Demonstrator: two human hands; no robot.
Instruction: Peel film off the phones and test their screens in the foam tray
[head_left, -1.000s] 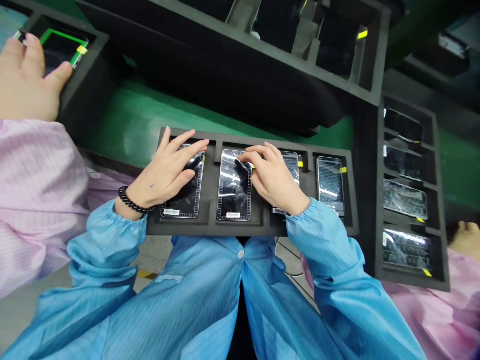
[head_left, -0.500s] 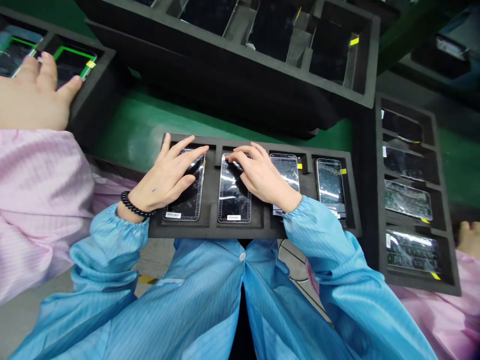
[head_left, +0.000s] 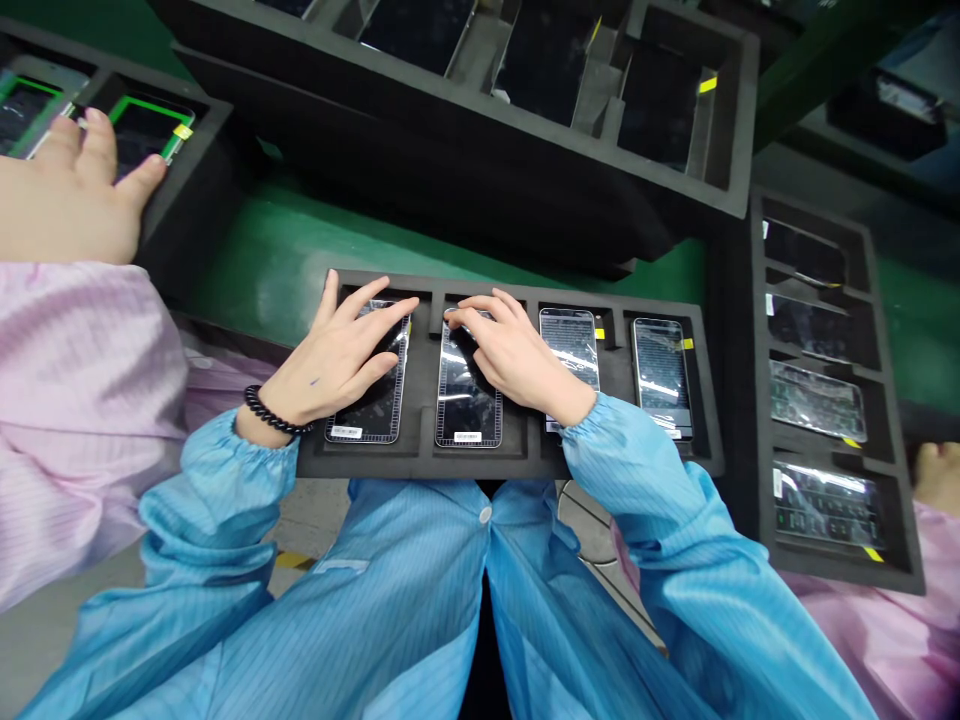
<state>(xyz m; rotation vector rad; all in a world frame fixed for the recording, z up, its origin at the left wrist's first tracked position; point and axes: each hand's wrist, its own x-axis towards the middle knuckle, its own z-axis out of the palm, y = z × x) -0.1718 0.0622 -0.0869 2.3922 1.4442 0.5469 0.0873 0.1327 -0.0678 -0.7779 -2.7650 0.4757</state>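
Four-slot black foam tray (head_left: 424,375) lies before me, with a phone in each slot. My left hand (head_left: 334,355) is spread open over the leftmost phone (head_left: 367,405), covering part of its dark screen. Over the second phone (head_left: 469,400), my right hand (head_left: 521,360) has its fingers bent and apart, the fingertips at the top left of the screen; it holds nothing. Both these screens show a grid-like border and a white label at the bottom. Lines of text fill the third phone (head_left: 568,335), partly behind my right wrist, and the fourth phone (head_left: 661,375).
A raised black tray (head_left: 739,120) with phones stands beyond mine. Another phone tray (head_left: 761,400) is at the right. At the left, a co-worker's hand (head_left: 75,200) reaches over phones with green-bordered screens. The green bench (head_left: 300,240) shows between trays.
My right hand has shifted slightly left, its fingertips moving toward the second phone's top left corner. My left hand has moved very slightly right over the first phone.
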